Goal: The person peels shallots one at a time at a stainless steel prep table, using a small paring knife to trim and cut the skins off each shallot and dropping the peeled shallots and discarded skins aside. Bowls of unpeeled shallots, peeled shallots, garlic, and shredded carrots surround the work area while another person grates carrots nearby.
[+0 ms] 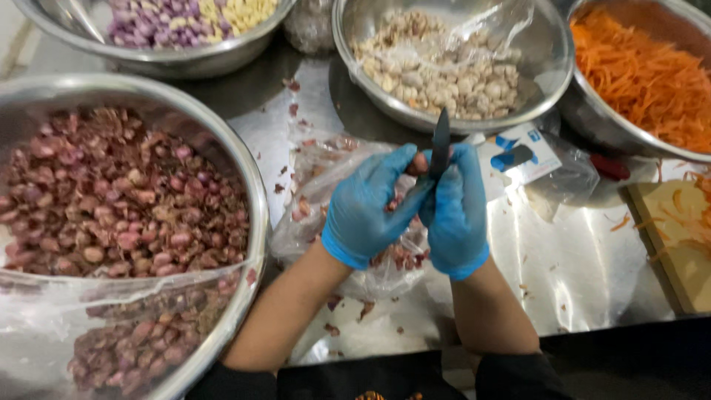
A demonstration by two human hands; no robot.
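Shallot sits pinched at the tips of my left hand, small and pinkish, held up above the desk. My left fingers are closed around it, the thumb and forefinger clamped on its near end. My right hand is just beside the left, touching it, and its fingers are wrapped tight on the handle of a dark knife. The blade points away from me, upright in the view, with its edge lying against the shallot. Both hands wear blue gloves.

Under the hands lies a clear plastic bag spread on the steel desk, littered with reddish skins. To my left stands a large steel bowl full of unpeeled shallots, with a sheet of clear plastic draped over its near rim. Beyond the hands is a second bowl holding pale peeled cloves and some plastic film. At the far left a third bowl holds purple and cream pieces. On the right a bowl of shredded carrot stands near a wooden board with a few orange strands on it. A small white and blue box in a clear bag lies just beyond my right hand.
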